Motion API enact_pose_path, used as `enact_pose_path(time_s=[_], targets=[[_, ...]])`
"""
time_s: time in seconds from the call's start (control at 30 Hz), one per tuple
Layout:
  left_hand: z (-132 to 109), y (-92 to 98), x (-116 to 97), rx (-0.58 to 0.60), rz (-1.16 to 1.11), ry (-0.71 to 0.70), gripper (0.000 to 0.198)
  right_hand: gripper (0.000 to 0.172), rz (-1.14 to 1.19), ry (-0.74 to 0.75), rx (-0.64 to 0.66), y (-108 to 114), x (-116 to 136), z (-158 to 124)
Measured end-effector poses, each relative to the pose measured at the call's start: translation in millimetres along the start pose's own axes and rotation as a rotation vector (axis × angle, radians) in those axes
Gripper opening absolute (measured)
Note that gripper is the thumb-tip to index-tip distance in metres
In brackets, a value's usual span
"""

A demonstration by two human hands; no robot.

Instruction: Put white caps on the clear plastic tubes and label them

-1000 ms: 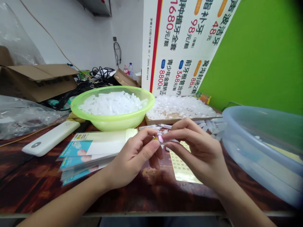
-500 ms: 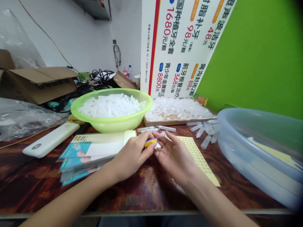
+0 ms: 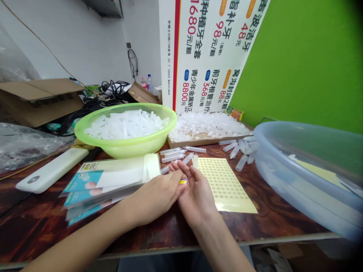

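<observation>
My left hand (image 3: 161, 194) is closed on a small yellow item (image 3: 183, 182) with a bit of purple at its end; most of it is covered by the fingers, so its kind is unclear. My right hand (image 3: 197, 194) lies palm up beneath and beside it, fingers stretched and slightly cupped, touching the left hand. Just past the fingertips are several clear plastic tubes (image 3: 172, 155) with caps. A yellow sticker sheet (image 3: 227, 185) with rows of small round marks lies right of my right hand. By my left forearm is a stack of blue-and-white printed plastic packets (image 3: 93, 185).
A green basin (image 3: 138, 145) full of white translucent pieces stands at the back left. Behind the tubes is a cardboard tray (image 3: 204, 140) of small white parts. A large blue basin (image 3: 297, 181) fills the right side. A white power bank (image 3: 52, 170) lies at left.
My hands have come closer together and lower, with the yellow item now mostly covered. My right hand has moved off the sticker sheet's edge. The view has shifted slightly.
</observation>
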State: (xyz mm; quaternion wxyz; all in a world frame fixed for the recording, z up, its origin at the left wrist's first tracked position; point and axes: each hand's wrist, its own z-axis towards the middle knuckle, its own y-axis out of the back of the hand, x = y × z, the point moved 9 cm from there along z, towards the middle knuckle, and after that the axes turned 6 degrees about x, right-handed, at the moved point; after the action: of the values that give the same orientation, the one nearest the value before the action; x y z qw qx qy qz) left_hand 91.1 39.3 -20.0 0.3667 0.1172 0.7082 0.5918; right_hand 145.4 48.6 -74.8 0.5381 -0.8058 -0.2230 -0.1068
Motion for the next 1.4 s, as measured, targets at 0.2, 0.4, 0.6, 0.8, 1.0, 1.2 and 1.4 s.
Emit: enact_pose_path(time_s=[0.2, 0.4, 0.6, 0.8, 1.0, 1.2, 1.4], targets=[[1, 3.2, -1, 0.014, -0.253, -0.05, 0.018, 0.031, 0.006, 0.064, -0.023, 8, 10, 2], [3, 6.3, -1, -0.037, -0.315, -0.052, 0.015, 0.023, -0.038, 0.129, 0.05, 4, 10, 1], [6, 0.8, -3, -0.065, -0.347, -0.045, 0.008, 0.02, -0.057, 0.114, 0.055, 1, 6, -3], [8, 1.6, -4, -0.102, -0.339, -0.011, 0.013, 0.022, 0.01, 0.085, -0.006, 9, 4, -2], [7, -0.9, -3, -0.115, -0.387, 0.013, 0.01, 0.021, 0.087, 0.051, -0.051, 11, 4, -3], [0, 14.3, 8, -0.342, -0.596, 0.059, 0.014, 0.025, 0.159, 0.054, -0.051, 10, 7, -1], [-7, 30.3, 36, -0.534, -1.138, 0.105, 0.03, 0.025, 0.119, 0.139, 0.111, -9, 19, -27]])
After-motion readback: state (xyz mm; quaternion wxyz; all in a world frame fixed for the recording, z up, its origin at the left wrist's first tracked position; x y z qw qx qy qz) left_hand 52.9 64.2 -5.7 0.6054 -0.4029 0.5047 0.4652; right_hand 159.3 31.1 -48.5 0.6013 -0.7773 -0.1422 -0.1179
